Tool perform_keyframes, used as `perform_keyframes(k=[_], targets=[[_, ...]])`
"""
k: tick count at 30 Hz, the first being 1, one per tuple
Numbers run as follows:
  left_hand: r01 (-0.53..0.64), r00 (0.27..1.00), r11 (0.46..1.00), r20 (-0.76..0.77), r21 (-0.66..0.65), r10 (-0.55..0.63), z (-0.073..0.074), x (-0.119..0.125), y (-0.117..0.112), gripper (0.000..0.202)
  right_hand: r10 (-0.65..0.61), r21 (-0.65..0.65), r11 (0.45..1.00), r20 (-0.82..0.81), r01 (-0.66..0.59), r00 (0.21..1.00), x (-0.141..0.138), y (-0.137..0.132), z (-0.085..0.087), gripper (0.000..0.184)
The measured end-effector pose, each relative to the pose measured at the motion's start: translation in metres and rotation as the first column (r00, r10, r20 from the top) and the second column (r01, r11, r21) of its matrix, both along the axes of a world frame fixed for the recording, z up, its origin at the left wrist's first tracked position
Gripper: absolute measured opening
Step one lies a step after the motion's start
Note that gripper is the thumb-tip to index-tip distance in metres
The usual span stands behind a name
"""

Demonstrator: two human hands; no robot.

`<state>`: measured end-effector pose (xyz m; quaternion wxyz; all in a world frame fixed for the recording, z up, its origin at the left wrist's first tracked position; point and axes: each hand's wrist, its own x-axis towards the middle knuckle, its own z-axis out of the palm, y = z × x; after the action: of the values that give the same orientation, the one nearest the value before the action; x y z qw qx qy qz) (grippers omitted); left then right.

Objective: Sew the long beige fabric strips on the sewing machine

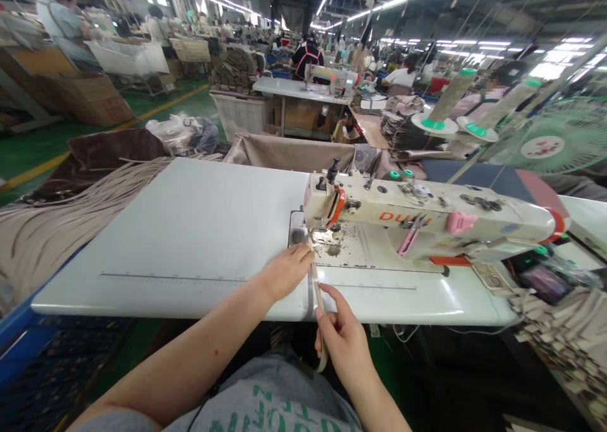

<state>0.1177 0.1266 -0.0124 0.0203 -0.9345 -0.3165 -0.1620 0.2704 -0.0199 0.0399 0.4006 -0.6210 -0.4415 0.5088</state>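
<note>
A thin beige strip runs from under the presser foot of a white sewing machine back over the table's front edge. My left hand lies on the white table just left of the needle, fingers together, pressing the strip near the foot. My right hand is below the table edge, thumb and fingers pinched on the strip's lower part, which loops down toward my lap.
A heap of beige strips lies left of the table, and more strips are stacked at the right. Thread cones and a green fan stand behind the machine. Other people work at tables farther back.
</note>
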Motion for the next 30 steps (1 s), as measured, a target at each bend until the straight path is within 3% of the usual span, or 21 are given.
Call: perform_keyframes(k=[5, 9, 13, 17, 24, 30], targets=[[0.000, 1.000, 1.000, 0.016, -0.018, 0.000, -0.002, -0.001, 0.000, 0.019, 0.075, 0.059, 0.994, 0.279, -0.095, 0.957, 0.003, 0.003, 0.000, 0.048], [0.001, 1.000, 1.000, -0.012, 0.003, -0.001, -0.002, -0.001, 0.000, 0.020, 0.076, 0.102, 0.982, 0.555, -0.158, 0.828, 0.003, 0.008, 0.000, 0.047], [0.018, 0.998, 0.999, -0.056, 0.033, -0.016, 0.001, -0.001, 0.000, 0.019, 0.110, 0.066, 0.973, 0.712, -0.223, 0.693, -0.001, 0.016, 0.003, 0.048], [0.037, 0.996, 0.997, -0.083, 0.071, -0.031, 0.004, -0.001, -0.001, 0.019, 0.152, 0.008, 0.968, 0.779, -0.252, 0.608, -0.003, 0.024, 0.007, 0.046], [-0.059, 0.995, 0.998, 0.087, 0.016, 0.058, 0.001, 0.005, 0.003, 0.025, 0.168, -0.018, 0.962, 0.826, -0.273, 0.539, -0.003, 0.031, 0.006, 0.046], [-0.063, 0.993, 0.998, 0.098, -0.021, 0.065, 0.000, 0.004, 0.003, 0.026, 0.168, -0.018, 0.953, 0.860, -0.301, 0.482, -0.002, 0.044, 0.003, 0.047]])
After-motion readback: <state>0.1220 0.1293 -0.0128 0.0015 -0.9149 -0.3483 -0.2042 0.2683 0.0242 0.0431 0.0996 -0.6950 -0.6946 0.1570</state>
